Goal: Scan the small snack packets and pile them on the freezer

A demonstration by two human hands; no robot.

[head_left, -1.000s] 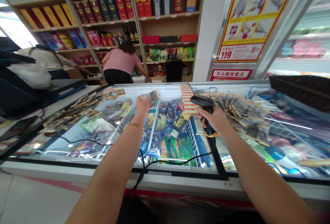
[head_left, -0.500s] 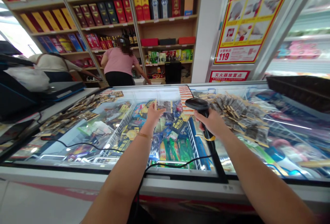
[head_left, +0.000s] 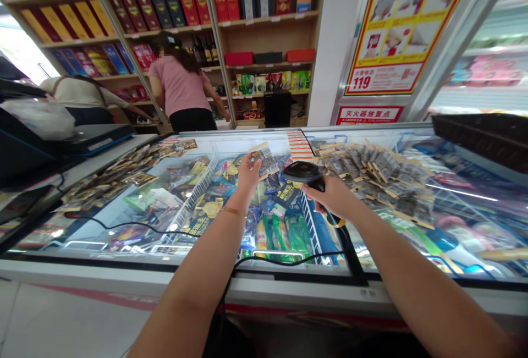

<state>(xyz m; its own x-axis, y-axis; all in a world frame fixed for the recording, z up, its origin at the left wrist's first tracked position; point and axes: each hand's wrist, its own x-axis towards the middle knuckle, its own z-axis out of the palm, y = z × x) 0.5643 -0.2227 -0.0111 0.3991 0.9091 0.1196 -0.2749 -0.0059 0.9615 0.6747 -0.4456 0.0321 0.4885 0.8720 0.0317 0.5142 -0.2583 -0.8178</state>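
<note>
My left hand (head_left: 249,173) is closed on the edge of a small flat snack packet (head_left: 266,160), which is tilted above the glass-topped freezer (head_left: 136,281). In my right hand (head_left: 330,197) is a black handheld barcode scanner (head_left: 303,171), gripped by its handle, its head pointing left toward the packet. A black cable (head_left: 289,263) runs across the glass in front of me. Right of the scanner lies a heap of similar packets (head_left: 383,174). More packets (head_left: 119,176) are spread along the left side of the glass.
A strip of orange-and-white labels (head_left: 300,145) lies behind the scanner. At the far right sits a dark tray (head_left: 478,141); at the left stands a black device with a plastic bag (head_left: 39,119). A person in pink (head_left: 183,86) and another person (head_left: 82,97) bend at the shelves.
My left hand has turned the packet so that it tilts toward the scanner. My right hand and the scanner have moved left, nearer to the packet. The person in pink stands more upright.
</note>
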